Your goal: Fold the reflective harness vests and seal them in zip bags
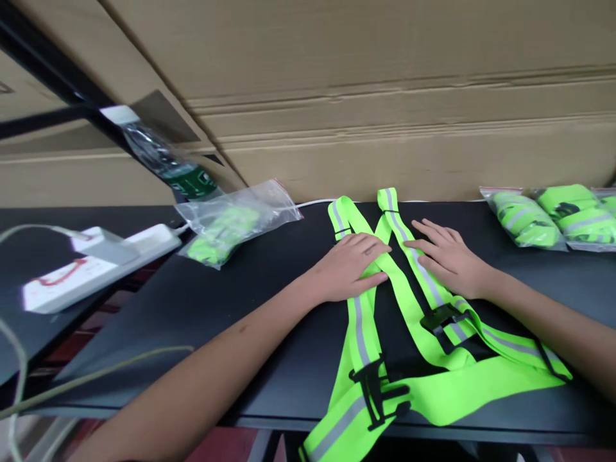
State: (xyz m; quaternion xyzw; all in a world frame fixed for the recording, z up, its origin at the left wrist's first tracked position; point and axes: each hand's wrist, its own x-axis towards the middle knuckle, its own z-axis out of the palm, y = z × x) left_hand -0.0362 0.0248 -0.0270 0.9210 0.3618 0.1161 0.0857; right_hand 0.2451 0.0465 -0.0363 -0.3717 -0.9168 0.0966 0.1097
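Note:
A neon yellow-green reflective vest made of straps [359,327], with silver stripes, is spread on the dark table. Flat across its left shoulder strap lies my left hand [359,266], palm down, thumb apart from the fingers. My right hand [447,256] rests at the right strap, fingers spread and their tips touching the webbing. Below the right hand is a black buckle [445,321] on the straps. Another black buckle [378,391], with its prongs visible, sits lower left near the table's front edge. The lowest strap end hangs over that edge.
At the left stand a white power strip [101,269] with a plugged-in adapter and a plastic bottle [163,157]. A clear bag [235,221] holds green webbing. More bagged vests [527,218] lie at right. Cardboard [385,141] walls the back; cables cross the left side.

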